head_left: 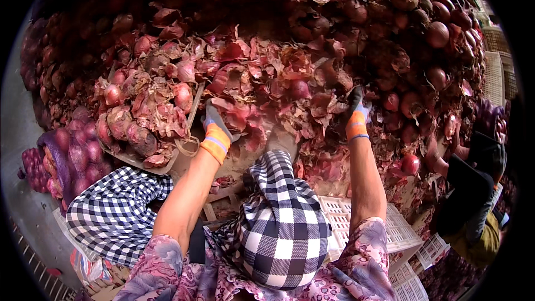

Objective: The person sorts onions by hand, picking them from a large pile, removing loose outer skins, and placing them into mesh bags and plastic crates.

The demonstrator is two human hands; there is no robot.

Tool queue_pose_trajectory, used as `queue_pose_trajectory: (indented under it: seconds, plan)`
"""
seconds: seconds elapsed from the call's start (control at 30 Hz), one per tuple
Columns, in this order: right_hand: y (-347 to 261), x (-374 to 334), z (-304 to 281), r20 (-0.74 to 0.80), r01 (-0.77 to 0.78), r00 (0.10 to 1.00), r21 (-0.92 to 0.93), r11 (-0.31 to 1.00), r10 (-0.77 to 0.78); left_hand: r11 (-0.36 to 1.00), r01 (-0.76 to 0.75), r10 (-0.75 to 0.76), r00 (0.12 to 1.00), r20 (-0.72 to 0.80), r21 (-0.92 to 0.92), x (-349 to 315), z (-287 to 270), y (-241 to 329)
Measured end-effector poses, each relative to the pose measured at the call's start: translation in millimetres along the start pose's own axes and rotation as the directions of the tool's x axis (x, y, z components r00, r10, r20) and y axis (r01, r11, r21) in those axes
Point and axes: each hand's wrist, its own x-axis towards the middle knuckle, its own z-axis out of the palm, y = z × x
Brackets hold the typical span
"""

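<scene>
Both my hands wear dark grey gloves with orange and lilac cuffs. My left hand (217,126) is at the right edge of a shallow tray (195,105), its thumb spread from its fingers over loose onion skins (241,112). Sprouting from the heap on the right, loose red onions (391,101) lie beside my right hand (358,112), which is turned edge-on with fingers stretched out among skins. Between the hands a red onion (300,89) sits in the peelings. Rough-skinned onions (141,138) and dry husks fill the tray. Neither hand visibly holds anything.
A high onion heap (437,34) curves round the far side and right. Purple mesh sacks of onions (75,153) stand at left. Black-and-white checked cloth (284,220) covers my legs. White plastic crates (402,228) are at lower right, near another person (473,189).
</scene>
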Motion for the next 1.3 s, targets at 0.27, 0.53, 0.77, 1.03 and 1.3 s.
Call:
queue_pose_trajectory:
  seconds: [0.27,0.53,0.77,1.03,1.3]
  plan:
    - [-74,-100,65,0.291,0.369,0.909,-0.229,0.901,-0.299,0.905,-0.324,0.368,0.921,-0.127,0.276,-26,15,-8]
    - [-48,-126,75,0.538,0.668,0.683,-0.189,0.719,-0.493,0.846,-0.16,0.214,0.976,-0.048,0.508,-80,18,26]
    - [-87,-195,27,0.461,0.946,0.064,0.254,0.201,-0.885,0.146,-0.67,0.756,0.55,0.354,0.728,-47,19,21]
    - [-81,-203,118,0.858,0.712,0.235,0.169,0.682,-0.457,0.159,-0.286,0.581,0.801,0.145,0.945,-15,61,61]
    - [-58,-188,78,0.855,-0.209,0.071,0.516,0.831,-0.513,0.658,-0.543,0.393,0.839,0.376,0.522,-64,46,59]
